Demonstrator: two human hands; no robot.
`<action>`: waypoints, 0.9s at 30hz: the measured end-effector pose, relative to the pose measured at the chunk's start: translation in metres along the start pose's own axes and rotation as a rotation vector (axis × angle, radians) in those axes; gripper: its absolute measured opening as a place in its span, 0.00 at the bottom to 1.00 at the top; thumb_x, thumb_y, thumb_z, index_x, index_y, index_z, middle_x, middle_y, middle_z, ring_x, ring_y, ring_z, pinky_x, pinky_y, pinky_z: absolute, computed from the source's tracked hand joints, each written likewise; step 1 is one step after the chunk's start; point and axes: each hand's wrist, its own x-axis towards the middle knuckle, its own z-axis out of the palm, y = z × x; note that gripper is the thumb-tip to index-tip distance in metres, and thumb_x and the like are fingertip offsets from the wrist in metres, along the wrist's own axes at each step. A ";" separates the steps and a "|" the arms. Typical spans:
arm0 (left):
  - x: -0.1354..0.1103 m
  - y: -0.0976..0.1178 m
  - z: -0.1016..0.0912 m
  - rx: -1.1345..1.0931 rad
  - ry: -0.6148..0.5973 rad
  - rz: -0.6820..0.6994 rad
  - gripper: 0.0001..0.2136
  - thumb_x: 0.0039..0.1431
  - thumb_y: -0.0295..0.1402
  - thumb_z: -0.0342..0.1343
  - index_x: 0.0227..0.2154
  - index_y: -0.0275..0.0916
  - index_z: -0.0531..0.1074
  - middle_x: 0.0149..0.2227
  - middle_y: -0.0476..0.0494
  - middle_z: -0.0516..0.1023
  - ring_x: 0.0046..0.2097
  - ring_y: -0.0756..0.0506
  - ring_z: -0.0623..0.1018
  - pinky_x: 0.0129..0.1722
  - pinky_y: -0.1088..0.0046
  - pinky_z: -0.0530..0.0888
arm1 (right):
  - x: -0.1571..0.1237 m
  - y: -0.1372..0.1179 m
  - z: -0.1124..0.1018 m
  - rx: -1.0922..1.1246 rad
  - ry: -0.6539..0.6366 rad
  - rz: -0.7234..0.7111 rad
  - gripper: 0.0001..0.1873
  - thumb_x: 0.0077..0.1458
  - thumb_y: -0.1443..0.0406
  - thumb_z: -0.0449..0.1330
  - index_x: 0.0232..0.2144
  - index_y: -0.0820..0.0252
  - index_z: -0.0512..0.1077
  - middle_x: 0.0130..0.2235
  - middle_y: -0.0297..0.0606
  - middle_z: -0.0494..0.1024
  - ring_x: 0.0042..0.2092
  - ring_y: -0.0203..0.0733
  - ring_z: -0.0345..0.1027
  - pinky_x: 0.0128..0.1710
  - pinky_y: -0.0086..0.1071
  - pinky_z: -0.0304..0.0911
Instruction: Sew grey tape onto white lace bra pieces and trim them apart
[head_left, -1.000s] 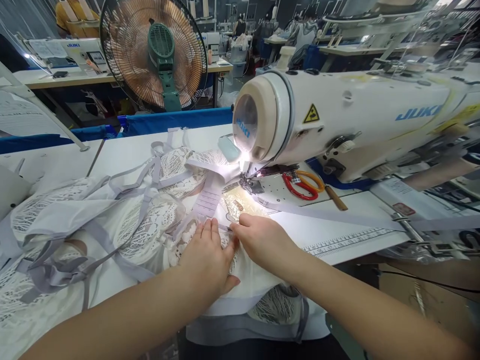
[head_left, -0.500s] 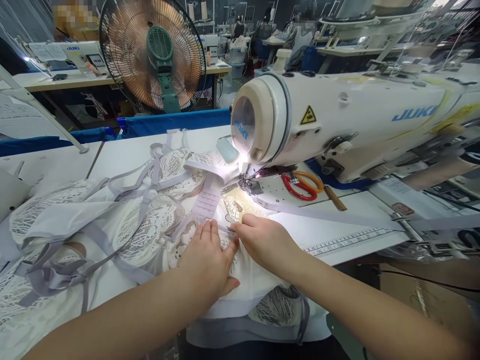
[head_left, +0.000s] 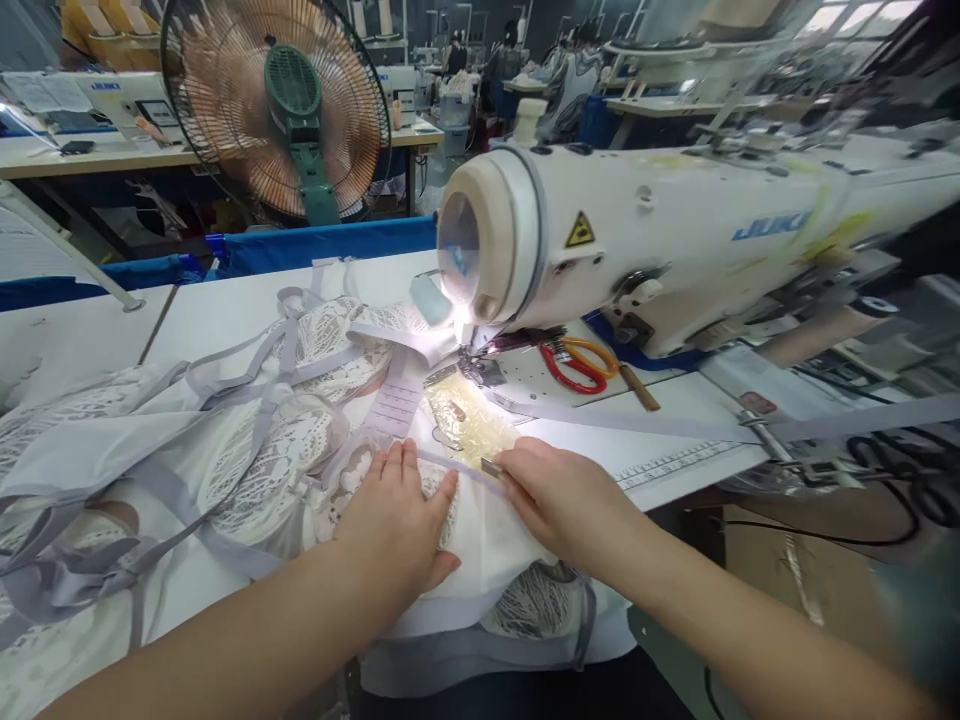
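Observation:
My left hand [head_left: 394, 515] lies palm down on a white lace bra [head_left: 480, 525], its fingers stretched out and the thumb apart. To its right, my right hand [head_left: 566, 495] is closed round a small flat metal tool [head_left: 491, 467], most of it hidden in the fingers. The tool's tip is at a pale lilac band [head_left: 469, 472] along the bra's upper edge. Just beyond the hands, a lilac strip with printed lines [head_left: 395, 400] leads toward the needle area of a white sewing machine [head_left: 592, 230]. A clear yellowish plate [head_left: 469, 415] lies before the presser foot.
More lace bras [head_left: 262, 460] with lilac straps are heaped at the left. Red-handled scissors [head_left: 574, 372], orange-handled scissors [head_left: 596, 355] and a wooden-handled tool [head_left: 640, 388] lie under the machine arm. A lilac tape [head_left: 637, 422] crosses the right side above a printed ruler [head_left: 675, 457]. A fan [head_left: 292, 85] stands behind.
My right hand has moved a little right along the bra's edge, away from my left hand, and more of the metal tool shows. The left hand stays on the bra. The view has shifted.

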 end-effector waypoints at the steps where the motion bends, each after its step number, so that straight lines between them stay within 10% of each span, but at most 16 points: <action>1: -0.001 0.000 0.000 0.002 0.018 -0.005 0.33 0.48 0.44 0.59 0.57 0.39 0.61 0.58 0.22 0.60 0.58 0.25 0.60 0.52 0.47 0.60 | -0.007 -0.002 0.001 0.102 0.029 0.045 0.08 0.56 0.69 0.47 0.28 0.59 0.65 0.28 0.36 0.69 0.27 0.37 0.61 0.24 0.29 0.51; 10: 0.011 -0.029 0.018 0.077 0.245 0.130 0.27 0.47 0.40 0.56 0.53 0.44 0.66 0.55 0.27 0.65 0.57 0.27 0.63 0.51 0.41 0.59 | -0.040 -0.003 0.049 0.371 0.371 -0.237 0.08 0.55 0.70 0.45 0.36 0.64 0.63 0.43 0.53 0.73 0.51 0.44 0.65 0.51 0.37 0.61; 19: -0.025 -0.034 -0.001 0.236 0.240 0.044 0.20 0.57 0.34 0.52 0.53 0.41 0.66 0.60 0.32 0.59 0.62 0.35 0.55 0.58 0.44 0.46 | -0.047 0.030 0.045 0.291 0.426 -0.401 0.09 0.56 0.72 0.47 0.38 0.58 0.63 0.45 0.48 0.74 0.49 0.46 0.67 0.46 0.45 0.66; 27: -0.041 -0.006 0.025 0.196 0.202 0.138 0.19 0.58 0.19 0.43 0.52 0.29 0.65 0.56 0.34 0.65 0.58 0.42 0.64 0.57 0.63 0.63 | -0.083 0.060 0.021 0.662 0.232 0.166 0.11 0.58 0.59 0.47 0.31 0.56 0.65 0.33 0.39 0.76 0.35 0.42 0.70 0.34 0.35 0.65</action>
